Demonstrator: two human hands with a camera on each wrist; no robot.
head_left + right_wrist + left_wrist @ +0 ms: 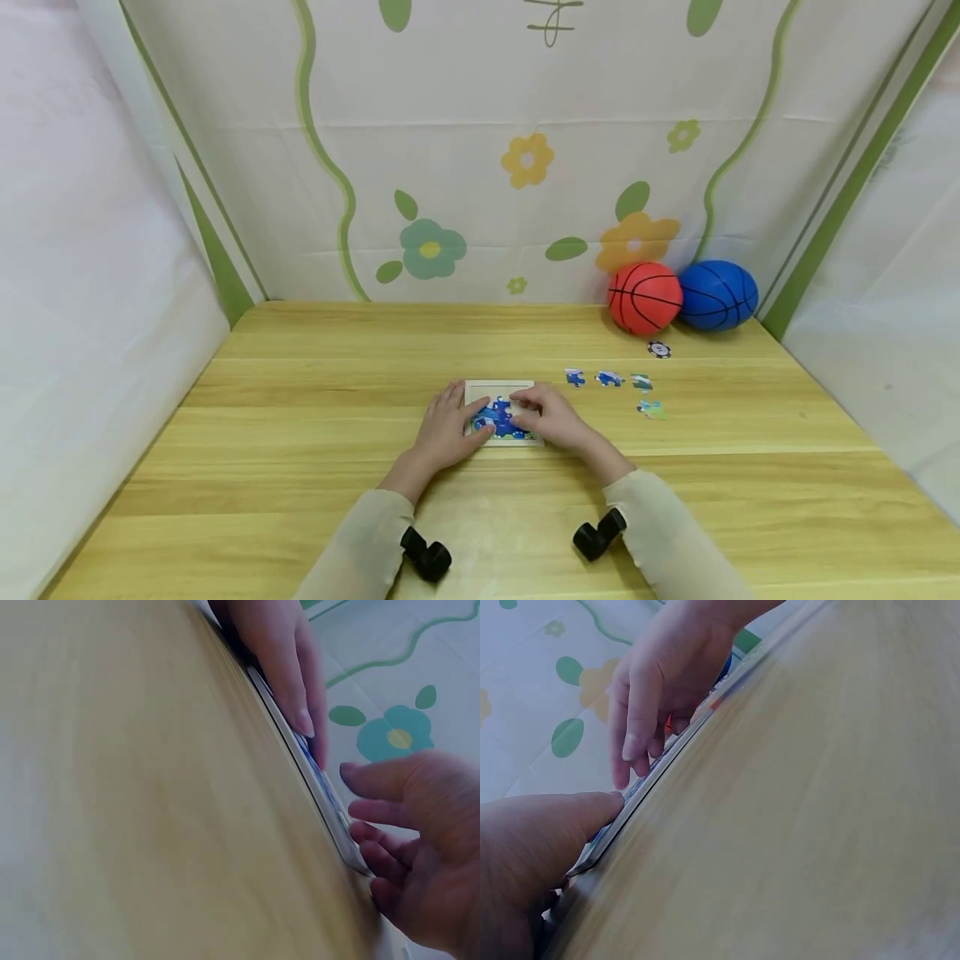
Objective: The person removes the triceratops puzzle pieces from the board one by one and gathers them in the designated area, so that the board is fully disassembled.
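A small jigsaw puzzle in a pale frame lies on the wooden table between the hands. Blue pieces are set in its lower part, and the bare backing shows above them. My left hand rests along the left side of the frame, its thumb and index finger extended over the puzzle. From the right, my right hand reaches over the frame with fingers bent loosely and thumb apart. Nothing shows between its thumb and fingers in the right wrist view, where the frame appears edge-on.
Loose puzzle pieces lie right of the frame, among them a blue piece and a green one. Behind them are a round black-and-white disc, a red ball and a blue ball by the printed cloth wall.
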